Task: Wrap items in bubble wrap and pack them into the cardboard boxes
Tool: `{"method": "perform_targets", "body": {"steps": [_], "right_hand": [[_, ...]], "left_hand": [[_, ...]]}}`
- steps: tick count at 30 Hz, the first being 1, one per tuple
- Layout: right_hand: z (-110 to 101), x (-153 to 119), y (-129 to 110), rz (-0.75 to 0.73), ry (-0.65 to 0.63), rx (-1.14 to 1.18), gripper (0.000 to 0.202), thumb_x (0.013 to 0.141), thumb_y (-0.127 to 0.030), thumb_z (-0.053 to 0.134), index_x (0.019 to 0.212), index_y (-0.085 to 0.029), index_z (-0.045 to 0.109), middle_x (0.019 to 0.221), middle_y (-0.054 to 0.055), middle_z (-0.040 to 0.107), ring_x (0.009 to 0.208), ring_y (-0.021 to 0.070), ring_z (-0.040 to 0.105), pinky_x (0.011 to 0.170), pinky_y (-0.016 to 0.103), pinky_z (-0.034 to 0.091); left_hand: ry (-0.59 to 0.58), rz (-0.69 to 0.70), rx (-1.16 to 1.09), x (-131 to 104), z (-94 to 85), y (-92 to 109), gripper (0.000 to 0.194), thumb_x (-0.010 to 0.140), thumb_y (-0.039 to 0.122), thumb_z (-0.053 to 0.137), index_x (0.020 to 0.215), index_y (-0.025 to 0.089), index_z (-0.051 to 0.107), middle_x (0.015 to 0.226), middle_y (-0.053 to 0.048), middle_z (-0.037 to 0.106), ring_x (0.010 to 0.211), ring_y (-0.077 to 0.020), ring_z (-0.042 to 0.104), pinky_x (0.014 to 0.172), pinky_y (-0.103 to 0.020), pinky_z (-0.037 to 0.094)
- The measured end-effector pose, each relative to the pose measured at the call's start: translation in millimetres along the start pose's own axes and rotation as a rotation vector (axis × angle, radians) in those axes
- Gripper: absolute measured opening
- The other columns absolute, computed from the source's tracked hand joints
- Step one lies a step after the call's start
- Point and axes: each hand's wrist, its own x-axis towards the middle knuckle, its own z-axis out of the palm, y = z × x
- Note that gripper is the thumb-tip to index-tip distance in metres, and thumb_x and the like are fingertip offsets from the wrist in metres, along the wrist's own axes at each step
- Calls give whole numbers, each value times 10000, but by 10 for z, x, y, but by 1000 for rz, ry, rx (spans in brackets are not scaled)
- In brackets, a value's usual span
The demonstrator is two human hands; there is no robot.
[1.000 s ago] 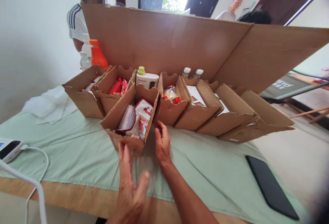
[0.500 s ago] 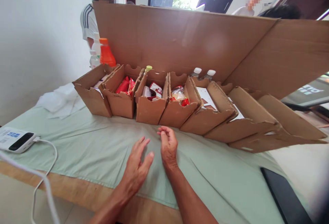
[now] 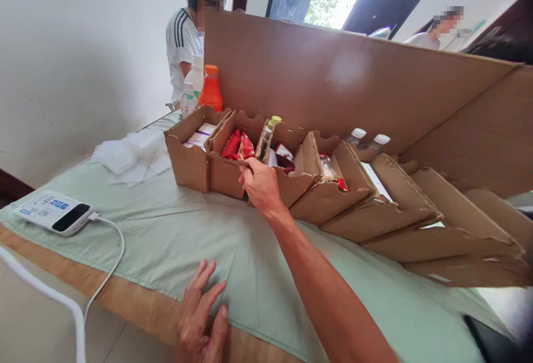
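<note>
My right hand (image 3: 261,185) is at the front edge of the second cardboard box from the left (image 3: 225,177), its fingers curled together at that box's right corner. What its fingertips grip, if anything, is too small to tell. Red packets (image 3: 238,145) lie in this box, just beyond the fingers. Nearer to me, my left hand (image 3: 202,316) hangs over the table's front edge with fingers spread and nothing in them. Beside my right hand, the third box (image 3: 296,185) holds a dark red and white package (image 3: 285,157). The leftmost box (image 3: 189,166) contains white and purple packs (image 3: 200,136).
More cardboard boxes (image 3: 383,221) lean to the right. A tall cardboard panel (image 3: 291,69) stands behind, with an orange bottle (image 3: 210,91) at its left end. A white device (image 3: 54,212) with a cable lies left, a dark flat object (image 3: 491,341) right. A person (image 3: 183,41) stands behind.
My right hand has moved forward and left to the second box. My left hand has drawn back toward me. The view has shifted, so the boxes sit farther right.
</note>
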Motion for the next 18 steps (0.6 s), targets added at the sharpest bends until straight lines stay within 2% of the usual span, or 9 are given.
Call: {"method": "perform_targets", "body": {"steps": [2,4,7,9,12,13,15,16,18], "right_hand": [[-5,-173,-62,-17,-9,16,218,957,-227,508,883,-218,713,640,-6,690,572,156,650,590,249,458],[-107,-542,-159,-55,-21,34,209,975,-246,512,921,-225,713,676,-13,720,595,145,678,597,237,473],[-420,-1261,-302,-113,-21,23,181,978,-247,550,977,-241,732,742,-10,764,633,145,712,634,240,516],[-699,-1698,-319,-75,4,-13,165,959,-255,591,992,-259,752,803,5,789,668,169,735,666,266,559],[-1156,-2181,-129,114,145,-44,172,936,-315,618,983,-280,780,839,28,796,679,207,745,645,304,598],[-1302,-2310,-19,184,223,-35,193,934,-331,618,1027,-285,782,863,36,799,693,214,750,632,308,603],[-1554,-2558,210,267,341,16,329,930,-361,635,1238,-303,733,1000,66,807,816,238,779,667,320,625],[-1644,-2682,308,277,339,43,449,918,-386,660,1362,-313,668,1108,89,796,919,257,785,714,335,639],[-1715,-2920,435,255,203,49,713,858,-476,740,1518,-304,533,1312,144,727,1122,312,746,814,390,651]], "left_hand": [[59,-131,-86,-20,6,12,387,1001,250,538,1366,345,624,1551,-70,543,1488,-303,455,1241,-555,351],[108,-311,-216,-9,-53,-17,469,1024,308,525,1491,340,501,1620,-81,460,1525,-294,399,1272,-541,301],[174,-503,-400,90,-232,-75,552,1014,380,572,1539,317,416,1651,-103,406,1538,-300,378,1280,-529,295],[201,-519,-429,196,-351,-70,610,965,400,661,1524,318,430,1646,-105,408,1535,-313,379,1277,-536,298],[174,-483,-372,322,-433,37,725,884,408,760,1527,327,436,1633,-109,419,1531,-342,374,1260,-566,313],[141,-475,-354,337,-433,89,748,868,416,773,1530,333,436,1632,-109,420,1522,-350,385,1246,-571,334],[51,-487,-340,318,-408,185,779,854,438,776,1542,350,422,1640,-104,411,1499,-362,416,1197,-561,407],[13,-505,-339,289,-391,222,796,845,458,778,1547,355,415,1638,-104,413,1472,-368,453,1154,-546,461],[-44,-566,-323,220,-359,264,826,825,509,779,1547,352,412,1606,-119,452,1354,-371,575,1042,-510,557]]}}
